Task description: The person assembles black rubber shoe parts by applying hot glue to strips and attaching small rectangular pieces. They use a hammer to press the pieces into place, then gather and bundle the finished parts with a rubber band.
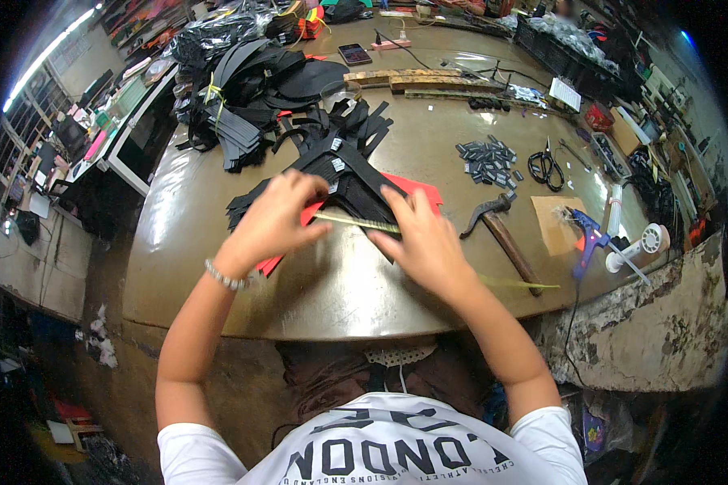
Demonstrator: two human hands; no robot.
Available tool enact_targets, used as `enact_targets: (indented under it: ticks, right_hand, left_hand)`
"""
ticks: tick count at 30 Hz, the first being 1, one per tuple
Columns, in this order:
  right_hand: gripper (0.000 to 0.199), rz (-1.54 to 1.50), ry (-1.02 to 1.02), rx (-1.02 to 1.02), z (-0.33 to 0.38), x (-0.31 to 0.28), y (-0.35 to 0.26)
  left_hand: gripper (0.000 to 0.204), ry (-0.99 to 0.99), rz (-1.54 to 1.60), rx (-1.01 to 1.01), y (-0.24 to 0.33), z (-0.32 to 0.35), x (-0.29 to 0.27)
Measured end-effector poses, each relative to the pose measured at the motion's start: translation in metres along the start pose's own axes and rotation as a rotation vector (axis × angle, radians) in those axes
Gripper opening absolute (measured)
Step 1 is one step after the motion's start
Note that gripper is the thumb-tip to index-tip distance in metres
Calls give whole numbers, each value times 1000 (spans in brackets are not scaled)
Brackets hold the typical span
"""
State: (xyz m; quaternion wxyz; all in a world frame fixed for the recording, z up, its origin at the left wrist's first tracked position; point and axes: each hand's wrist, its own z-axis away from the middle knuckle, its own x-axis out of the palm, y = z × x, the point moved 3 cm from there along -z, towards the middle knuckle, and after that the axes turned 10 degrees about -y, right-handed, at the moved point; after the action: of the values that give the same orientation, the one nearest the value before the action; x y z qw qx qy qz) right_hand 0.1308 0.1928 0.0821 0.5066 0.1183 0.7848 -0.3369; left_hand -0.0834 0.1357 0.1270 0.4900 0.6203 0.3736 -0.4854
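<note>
A stack of black strap pieces (349,171) with small white labels lies crossed on the table, with red pieces (413,187) showing beneath. A yellow-green tape measure (352,220) stretches between my hands across the stack's near side. My left hand (277,214) is at the stack's left, its fingers curled over the black pieces and its thumb by the tape's end. On the right, my right hand (425,240) has the tape between thumb and fingers, its fingertips against the black pieces. Beyond that hand, the tape's blurred tail trails right. Part of the left grip is hidden.
A hammer (512,252) and a curved dark strap (481,214) lie right of my right hand. Farther right are small black buckles (488,162), black scissors (547,168), a blue glue gun (590,241) and a white fan (641,246). Black strap bundles (243,121) fill the far left.
</note>
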Motion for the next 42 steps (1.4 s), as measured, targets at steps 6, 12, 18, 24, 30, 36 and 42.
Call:
enact_targets:
  ticks: [6, 12, 18, 24, 30, 36, 42]
  right_hand:
    - [65, -122, 15, 146, -93, 25, 25]
    - [60, -154, 59, -42, -103, 15, 28]
    - [104, 234, -96, 81, -73, 37, -9]
    - [85, 288, -90, 59, -83, 55, 11]
    - [58, 237, 137, -59, -114, 26, 15]
    - [99, 309, 13, 45, -90, 54, 6]
    - [92, 386, 20, 25, -98, 75, 18]
  left_hand:
    - [122, 81, -59, -241, -67, -58, 34]
    - [114, 105, 152, -185, -90, -66, 33]
    - [117, 111, 17, -195, -70, -40, 39]
    - [132, 89, -212, -161, -57, -38, 49]
    - [110, 307, -242, -249, -72, -42, 57]
    - [82, 358, -318, -222, -81, -37, 64]
    - [76, 206, -336, -263, -80, -35, 66]
